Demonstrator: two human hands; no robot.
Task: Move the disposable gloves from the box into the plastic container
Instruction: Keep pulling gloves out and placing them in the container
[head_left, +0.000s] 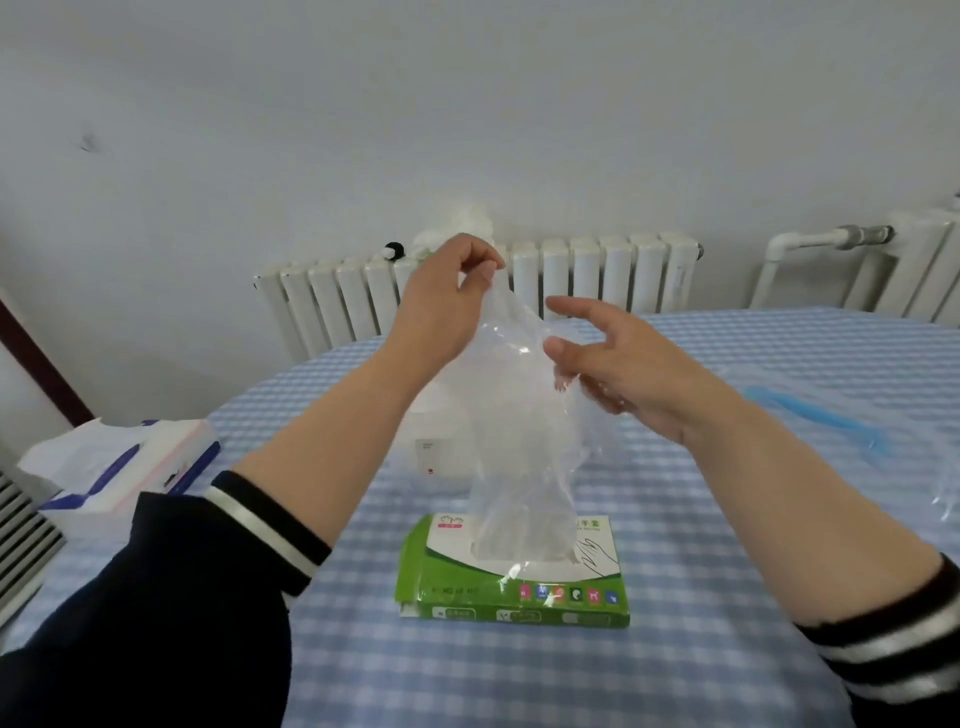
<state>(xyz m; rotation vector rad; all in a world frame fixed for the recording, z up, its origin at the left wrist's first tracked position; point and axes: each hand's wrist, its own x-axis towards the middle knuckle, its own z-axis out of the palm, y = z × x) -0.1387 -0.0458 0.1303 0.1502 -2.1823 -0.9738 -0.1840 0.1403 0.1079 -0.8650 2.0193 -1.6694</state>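
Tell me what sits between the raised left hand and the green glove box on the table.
In the head view, a clear disposable glove hangs from the left hand down to the green glove box; the right hand touches its side.

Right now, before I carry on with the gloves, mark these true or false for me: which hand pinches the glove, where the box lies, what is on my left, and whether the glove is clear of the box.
1. The left hand pinches the top of the clear glove. True.
2. The green glove box stands upright on the floor. False: it lies flat on the checked tablecloth.
3. A tissue pack lies at the table's left edge. True.
4. The glove has been lifted clear of the box. False: its lower end still reaches the box opening.
5. The right hand is clenched in a fist. False: its fingers are spread against the glove.
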